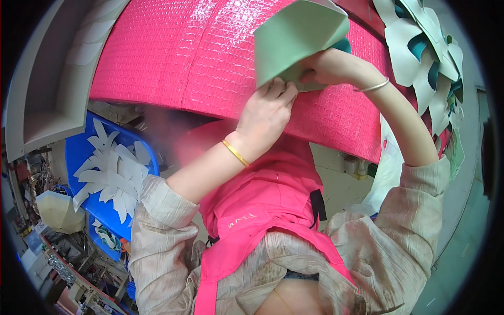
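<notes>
A pale green, leather-like sheet (296, 39) stands curved above the pink-covered table (220, 58), at the far side of my hands. My left hand (269, 113), with a gold bangle on its wrist, is closed with its fingertips pinching the sheet's lower near edge. To its right, my right hand (333, 67) is curled at the fold of the same sheet and grips it; part of its fingers is hidden under the material. A darker teal underside shows just beyond that hand.
Many white and green cut pieces (420, 58) hang in a pile at the right edge of the table. On the left, a blue bin (152, 149) holds white leaf-shaped pieces (113, 168). A grey open-fronted box (58, 89) stands at the far left, above scattered clutter.
</notes>
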A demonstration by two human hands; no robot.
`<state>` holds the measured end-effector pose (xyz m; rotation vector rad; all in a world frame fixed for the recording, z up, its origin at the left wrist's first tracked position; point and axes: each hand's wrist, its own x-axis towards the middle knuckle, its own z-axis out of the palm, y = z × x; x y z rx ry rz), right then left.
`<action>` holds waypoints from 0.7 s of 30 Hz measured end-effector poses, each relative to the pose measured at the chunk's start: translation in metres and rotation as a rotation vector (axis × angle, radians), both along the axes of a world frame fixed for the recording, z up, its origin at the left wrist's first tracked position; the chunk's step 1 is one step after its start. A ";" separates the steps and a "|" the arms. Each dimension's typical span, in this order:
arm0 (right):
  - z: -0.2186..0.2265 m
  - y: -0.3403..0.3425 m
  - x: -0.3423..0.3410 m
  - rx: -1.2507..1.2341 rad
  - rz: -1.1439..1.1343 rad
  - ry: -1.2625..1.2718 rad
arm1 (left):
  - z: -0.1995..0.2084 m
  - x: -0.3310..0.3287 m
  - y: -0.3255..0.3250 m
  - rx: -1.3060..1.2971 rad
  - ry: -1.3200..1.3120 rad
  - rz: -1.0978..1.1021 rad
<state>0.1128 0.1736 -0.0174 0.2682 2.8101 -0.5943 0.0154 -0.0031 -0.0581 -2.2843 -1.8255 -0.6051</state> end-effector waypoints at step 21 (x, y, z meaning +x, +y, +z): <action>0.011 0.004 0.009 -0.089 -0.078 -0.037 | -0.006 0.022 -0.010 -0.118 -0.332 0.086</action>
